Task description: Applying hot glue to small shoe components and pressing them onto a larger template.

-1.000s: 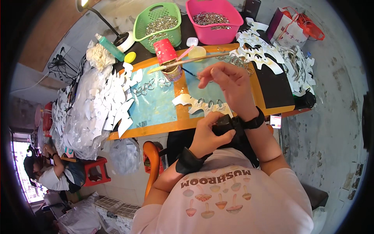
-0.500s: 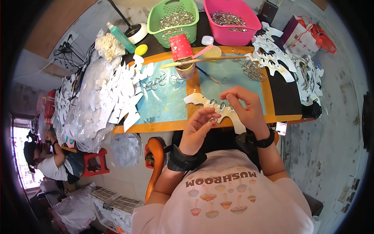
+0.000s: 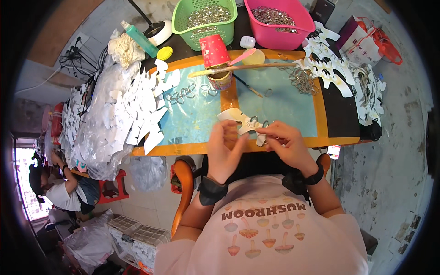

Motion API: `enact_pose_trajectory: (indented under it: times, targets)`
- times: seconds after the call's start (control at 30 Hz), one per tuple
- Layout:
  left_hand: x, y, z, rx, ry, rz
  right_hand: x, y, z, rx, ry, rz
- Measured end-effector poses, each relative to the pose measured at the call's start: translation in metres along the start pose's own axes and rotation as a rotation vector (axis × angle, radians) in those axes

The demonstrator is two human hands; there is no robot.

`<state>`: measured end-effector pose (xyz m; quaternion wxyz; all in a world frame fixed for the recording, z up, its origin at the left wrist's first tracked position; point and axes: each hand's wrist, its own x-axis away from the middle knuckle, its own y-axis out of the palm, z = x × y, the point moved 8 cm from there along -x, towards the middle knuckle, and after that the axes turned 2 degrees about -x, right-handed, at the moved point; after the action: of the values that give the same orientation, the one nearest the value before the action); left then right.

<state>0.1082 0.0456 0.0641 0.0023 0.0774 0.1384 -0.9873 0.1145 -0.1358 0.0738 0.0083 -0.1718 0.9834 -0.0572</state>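
Workbench [image 3: 330, 141], orange-edged with blue mats, is seen from above over a tiled floor. Left hand [image 3: 225, 151] is held half open above the near edge, fingers curled loosely, nothing gripped. Right hand [image 3: 283, 145] is closed in a pinch on a white cutout [image 3: 238, 120], held at its right end; the cutout lies on the mat just beyond both hands. Small metal rings [image 3: 263, 123] are noted against the cutout's edge. Farther up, loose rings [image 3: 185, 95] are scattered on the left mat, and a tangled heap of rings [image 3: 303, 81] on the right. A red cup [image 3: 214, 51] is set in a tin at centre, a wooden stick [image 3: 238, 68] laid across it. Cutouts are piled at left [image 3: 133, 110] and right [image 3: 337, 73]. Green basket [image 3: 204, 18] and pink basket [image 3: 279, 20], both filled with rings, are placed at the back.
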Motion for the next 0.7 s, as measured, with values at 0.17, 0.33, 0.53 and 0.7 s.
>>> enact_pose_trajectory:
  times: [0.17, 0.33, 0.53, 0.7]
  targets:
    - [-0.040, -0.017, -0.019, -0.716, 0.038, 0.066, -0.006, -0.015, 0.030, -0.359, 0.151, 0.076]
    - [-0.037, -0.010, -0.048, -0.282, -0.196, -0.017, -0.016, -0.009, 0.035, -0.456, 0.202, 0.117]
    - [-0.014, -0.012, -0.059, 0.266, -0.316, 0.057, -0.033, -0.002, 0.032, -0.340, 0.193, 0.092]
    - [-0.008, -0.008, -0.062, 0.428, -0.313, 0.136, -0.052, -0.009, 0.033, -0.286, 0.213, 0.100]
